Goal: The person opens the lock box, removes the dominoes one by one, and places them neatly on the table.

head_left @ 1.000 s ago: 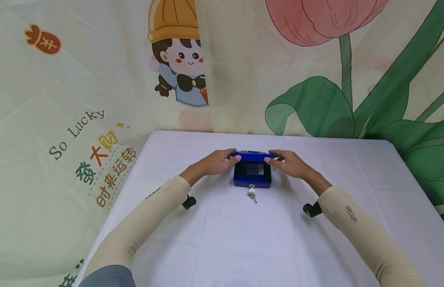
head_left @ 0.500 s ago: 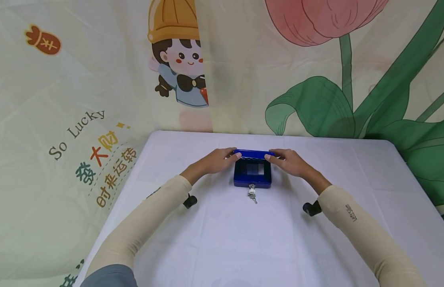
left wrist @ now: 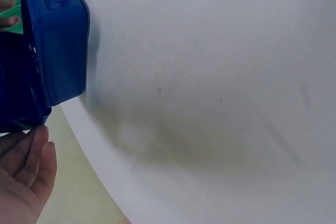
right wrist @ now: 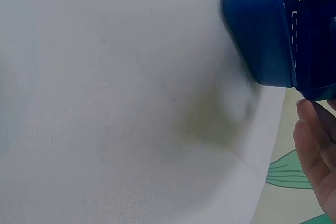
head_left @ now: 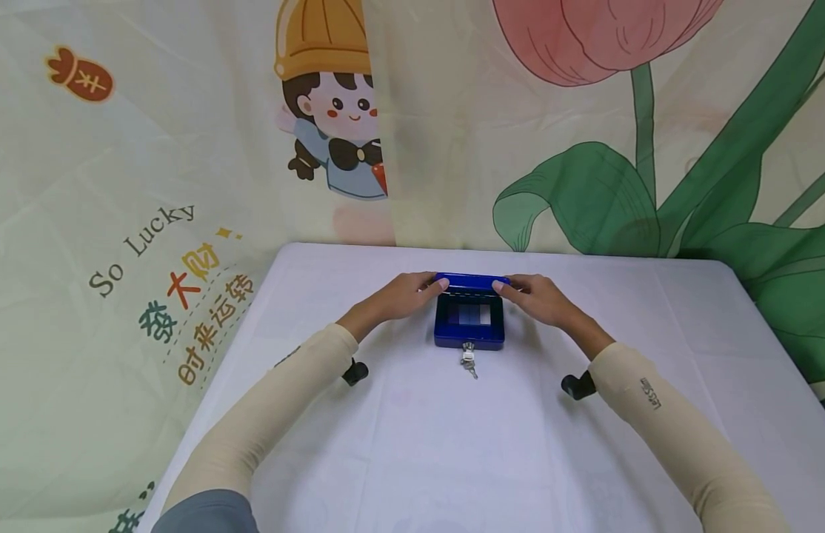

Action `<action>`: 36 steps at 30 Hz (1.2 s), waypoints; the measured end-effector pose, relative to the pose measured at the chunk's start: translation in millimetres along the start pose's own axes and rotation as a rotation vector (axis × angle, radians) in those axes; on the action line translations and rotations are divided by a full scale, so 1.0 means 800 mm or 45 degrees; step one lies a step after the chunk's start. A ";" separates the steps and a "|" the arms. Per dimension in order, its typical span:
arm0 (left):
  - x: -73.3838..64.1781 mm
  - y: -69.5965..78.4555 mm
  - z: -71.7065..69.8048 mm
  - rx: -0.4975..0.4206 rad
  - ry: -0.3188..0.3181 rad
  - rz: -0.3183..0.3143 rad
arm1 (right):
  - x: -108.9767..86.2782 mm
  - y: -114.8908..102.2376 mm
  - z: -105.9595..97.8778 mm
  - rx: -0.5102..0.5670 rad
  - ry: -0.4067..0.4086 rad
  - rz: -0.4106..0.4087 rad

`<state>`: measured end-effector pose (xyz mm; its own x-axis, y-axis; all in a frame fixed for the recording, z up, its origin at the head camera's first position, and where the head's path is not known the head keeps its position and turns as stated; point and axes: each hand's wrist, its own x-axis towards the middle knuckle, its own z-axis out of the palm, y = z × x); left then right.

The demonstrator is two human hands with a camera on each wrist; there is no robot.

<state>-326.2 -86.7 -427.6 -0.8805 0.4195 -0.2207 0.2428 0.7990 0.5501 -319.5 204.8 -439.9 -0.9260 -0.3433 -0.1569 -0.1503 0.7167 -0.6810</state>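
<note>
A small blue cash box (head_left: 452, 342) stands on the table with its lid (head_left: 474, 283) raised at the back. My left hand (head_left: 406, 296) holds the lid's left end, thumb on the near side and fingers behind. At the other end, my right hand (head_left: 538, 300) grips the lid the same way. Keys (head_left: 470, 363) hang from the lock at the box's front. Pale and bluish flat patches (head_left: 475, 315) show inside the box. In the left wrist view, the box (left wrist: 65, 45) shows its side, with fingers (left wrist: 38, 156) at the lid's corner.
A white cloth covers the table (head_left: 466, 451), whose far edge lies just beyond the box. A printed curtain (head_left: 439, 148) hangs behind it. Black wrist cameras (head_left: 355, 372) stick out below both sleeves.
Both hands have swung the lid farther back and slightly away. More of the box's inside shows now. The box body and keys stay where they were.
</note>
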 end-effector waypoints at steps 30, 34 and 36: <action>0.016 0.001 -0.004 -0.055 0.064 -0.040 | 0.006 0.001 -0.007 0.112 -0.072 0.081; 0.018 0.003 -0.004 -0.052 0.070 -0.050 | 0.008 -0.001 -0.006 0.134 -0.073 0.088; 0.019 0.003 -0.006 -0.057 0.063 -0.060 | 0.009 -0.002 -0.006 0.142 -0.071 0.087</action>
<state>-341.0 -80.1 -425.9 -0.9100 0.3589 -0.2078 0.1829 0.7970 0.5756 -327.6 204.2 -436.1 -0.9115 -0.3318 -0.2430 -0.0456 0.6687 -0.7422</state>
